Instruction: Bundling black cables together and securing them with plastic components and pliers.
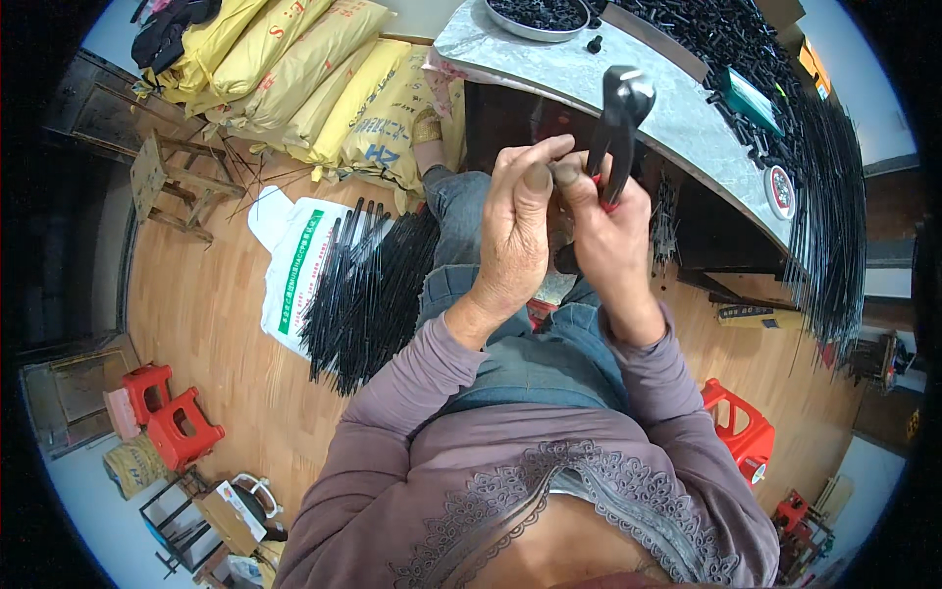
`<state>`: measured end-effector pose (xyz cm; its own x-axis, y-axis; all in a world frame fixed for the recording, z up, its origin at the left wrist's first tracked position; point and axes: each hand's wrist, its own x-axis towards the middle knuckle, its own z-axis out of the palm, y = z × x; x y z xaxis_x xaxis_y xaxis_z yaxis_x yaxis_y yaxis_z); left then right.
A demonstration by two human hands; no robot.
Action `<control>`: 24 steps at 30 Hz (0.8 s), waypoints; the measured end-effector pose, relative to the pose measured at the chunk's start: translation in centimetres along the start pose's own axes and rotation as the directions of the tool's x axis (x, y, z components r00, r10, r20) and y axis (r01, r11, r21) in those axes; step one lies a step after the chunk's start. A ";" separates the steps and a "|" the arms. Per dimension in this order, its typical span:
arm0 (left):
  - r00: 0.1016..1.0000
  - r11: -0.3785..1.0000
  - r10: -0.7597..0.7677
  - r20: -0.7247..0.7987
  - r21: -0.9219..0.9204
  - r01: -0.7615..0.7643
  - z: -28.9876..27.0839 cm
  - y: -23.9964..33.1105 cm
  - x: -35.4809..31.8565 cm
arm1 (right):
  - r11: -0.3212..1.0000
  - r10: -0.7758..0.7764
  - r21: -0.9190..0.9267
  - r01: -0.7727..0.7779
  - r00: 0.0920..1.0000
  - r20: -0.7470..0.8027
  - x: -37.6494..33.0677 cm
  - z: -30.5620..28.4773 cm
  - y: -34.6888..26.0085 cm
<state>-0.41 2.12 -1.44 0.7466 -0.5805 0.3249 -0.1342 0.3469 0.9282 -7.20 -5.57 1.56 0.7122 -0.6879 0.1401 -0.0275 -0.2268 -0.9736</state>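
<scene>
Seated worker mid-cycle: right hand closes its grip around the pincers, jaws up at 12 o'clock, left hand pinches something too small to identify; black rods on the floor at 9 o'clock and counter at 2 o'clock suggest much remains.

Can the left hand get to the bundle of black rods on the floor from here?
Probably yes. The left hand is raised against the right hand and its pincers, but the black rods lie on the person's left with nothing between; a lean down seems needed.
</scene>
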 end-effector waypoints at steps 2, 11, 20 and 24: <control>0.999 1.000 -0.007 -0.053 -0.002 0.007 -0.2 0.4 0.3 | 0.987 -0.157 0.010 0.158 0.987 -0.018 -0.9 0.9 0.2; 0.912 0.887 -0.400 -0.085 -0.286 0.362 -1.2 0.9 1.5 | 0.973 0.127 0.116 -0.202 0.876 0.465 -0.9 -3.7 -2.5; 0.887 0.860 -0.459 -0.061 -0.281 0.426 -0.8 1.2 1.6 | 0.814 0.510 -0.202 -0.544 0.506 0.696 -1.8 -7.7 -4.8; 0.871 0.832 -0.483 0.091 -0.261 0.489 -1.2 0.7 1.6 | 0.747 0.546 -0.171 -0.642 0.447 0.708 -2.4 -8.0 -4.7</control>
<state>1.53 2.33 -0.49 0.6556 -0.7403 -0.1491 0.4234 0.1969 0.8843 -14.36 -8.37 7.21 0.8003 0.0566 -0.5969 -0.5977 0.1549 -0.7866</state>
